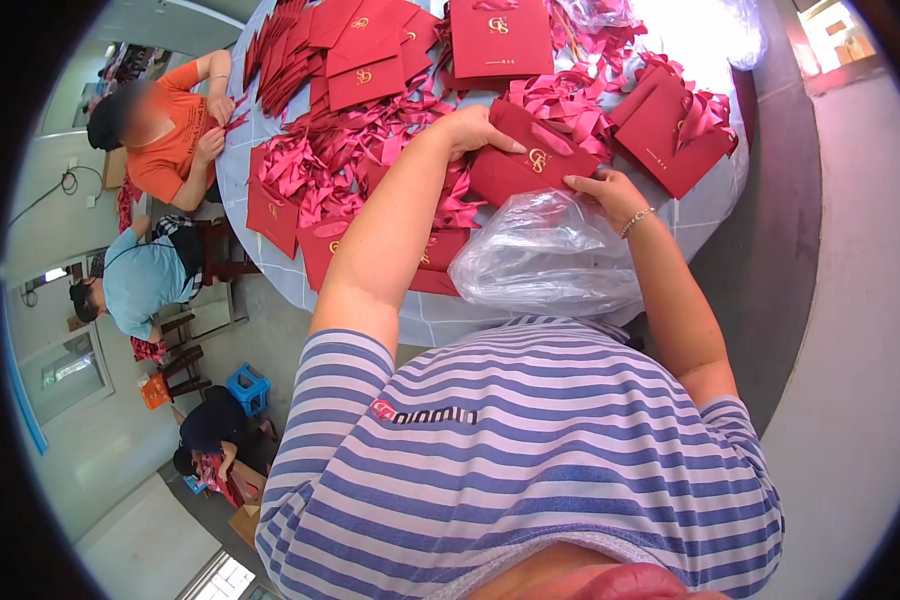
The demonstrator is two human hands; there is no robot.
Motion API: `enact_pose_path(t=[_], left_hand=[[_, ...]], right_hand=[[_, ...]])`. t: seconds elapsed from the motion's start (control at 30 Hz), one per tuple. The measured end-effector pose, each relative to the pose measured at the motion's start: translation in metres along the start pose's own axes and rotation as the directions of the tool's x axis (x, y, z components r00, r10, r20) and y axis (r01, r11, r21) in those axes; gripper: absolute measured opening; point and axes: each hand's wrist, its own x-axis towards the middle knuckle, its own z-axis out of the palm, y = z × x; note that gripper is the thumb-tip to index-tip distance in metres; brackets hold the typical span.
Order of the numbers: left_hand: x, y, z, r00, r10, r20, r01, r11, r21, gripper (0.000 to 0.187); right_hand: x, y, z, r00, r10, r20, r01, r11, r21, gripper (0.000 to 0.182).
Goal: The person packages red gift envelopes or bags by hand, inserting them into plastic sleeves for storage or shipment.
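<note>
A red paper gift bag (505, 172) with a gold logo and a pink ribbon lies flat between my hands. My left hand (475, 130) grips its upper left edge, thumb on top and fingers hidden beneath. At the lower right corner, my right hand (615, 196) pinches the same bag with the thumb on its face. A clear plastic bag (550, 255) lies crumpled below it, touching my right hand. Pink ribbons (570, 115) surround the far side of the bag.
More red bags lie on the round cloth-covered table (742, 170): a stack (365, 85), one upright bag (500, 40) and another at right (670, 140). A person in orange (175, 135) handles ribbon at the left edge. Two others (145, 280) sit beyond, near a blue stool (248, 388).
</note>
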Motion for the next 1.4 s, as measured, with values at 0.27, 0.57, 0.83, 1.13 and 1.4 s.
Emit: enact_pose_path(t=[0.27,0.57,0.83,1.13,1.4], left_hand=[[0.001,0.005,0.015,0.995,-0.081,0.05,0.084,0.994,-0.076,0.043],[-0.016,-0.016,0.025,0.982,0.168,-0.082,-0.18,0.968,-0.176,0.045],[0.002,-0.022,0.024,0.996,0.09,0.004,-0.089,0.992,-0.084,0.036],[-0.065,0.006,0.063,0.762,0.555,-0.333,-0.371,0.796,0.479,0.129],[-0.055,-0.084,0.116,0.557,0.753,-0.35,-0.624,0.657,0.423,0.132]], right_hand=[[-0.003,-0.007,0.003,0.992,-0.048,0.117,0.032,0.991,0.133,0.044],[-0.014,-0.005,0.006,0.959,-0.25,0.135,0.236,0.966,0.108,0.049],[-0.003,-0.004,0.007,0.971,-0.184,0.156,0.128,0.941,0.314,0.043],[-0.048,-0.017,-0.001,0.868,-0.474,0.147,0.487,0.871,-0.067,0.068],[-0.039,-0.002,-0.052,0.55,-0.65,0.524,0.758,0.127,-0.639,0.03]])
